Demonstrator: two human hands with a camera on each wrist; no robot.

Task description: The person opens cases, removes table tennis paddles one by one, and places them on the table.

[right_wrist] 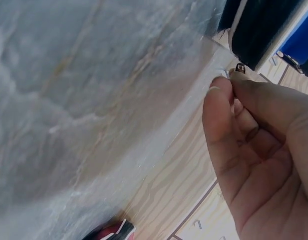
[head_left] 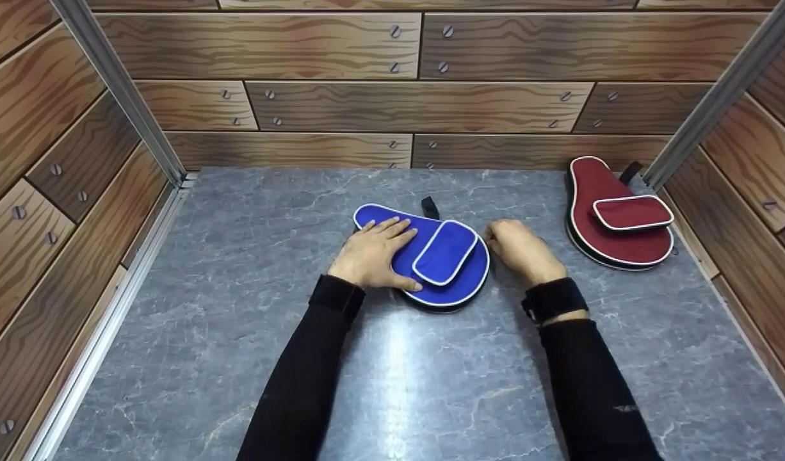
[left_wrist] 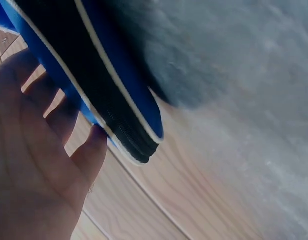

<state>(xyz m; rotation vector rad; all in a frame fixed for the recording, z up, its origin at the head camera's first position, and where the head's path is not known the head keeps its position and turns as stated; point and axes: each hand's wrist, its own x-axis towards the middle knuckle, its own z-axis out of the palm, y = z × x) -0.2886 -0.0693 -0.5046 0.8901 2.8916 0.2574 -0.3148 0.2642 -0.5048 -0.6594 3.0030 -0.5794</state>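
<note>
A blue paddle-shaped fabric case [head_left: 408, 257] with white piping lies flat, its small raised pocket [head_left: 445, 253] facing up. My left hand [head_left: 374, 253] rests on the narrow end with fingers spread over the top. In the left wrist view, the black zipper band [left_wrist: 121, 120] runs along the side of the case. At the rounded right edge is my right hand [head_left: 520, 248], its fingers curled. The right wrist view shows thumb and index finger pinching a small metal zipper pull [right_wrist: 239, 67] at the edge of the case.
To the right lies a dark red case [head_left: 591, 186] of the same shape, near the right wall. A black strap loop [head_left: 429, 207] sticks out from the blue case's far side. Wood-patterned walls [head_left: 341, 45] and metal corner posts [head_left: 120, 89] enclose the grey marbled surface [head_left: 239, 269].
</note>
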